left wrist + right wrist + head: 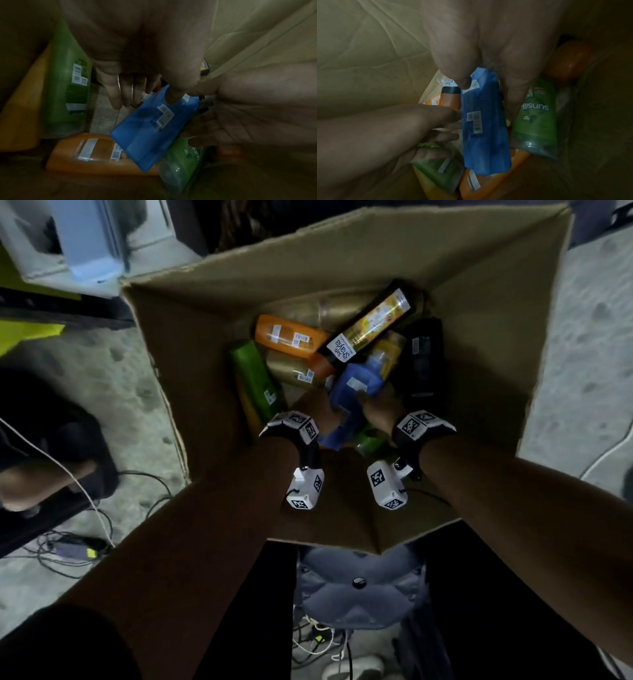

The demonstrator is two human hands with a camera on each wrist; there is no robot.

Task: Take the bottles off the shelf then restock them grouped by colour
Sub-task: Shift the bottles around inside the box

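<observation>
A blue bottle [356,385] [150,135] [486,135] lies tilted on a heap of bottles inside a cardboard box [479,302]. My right hand [376,409] [488,83] grips its upper end, thumb on the label face and fingers down its right side. My left hand [320,414] [154,94] holds the same bottle from the left, thumb on its face, fingers at its left edge. Around it lie a green bottle [257,378] [68,88], an orange bottle [287,337] [94,152], a green Sunsilk bottle [536,121] [185,162], a dark yellow-labelled bottle [370,326] and a black bottle [424,357].
The box's tall walls and flaps close in on both forearms. It stands on a speckled floor [582,337]. Cables [68,542] trail on the left. A white unit [85,244] stands at the top left. No shelf is in view.
</observation>
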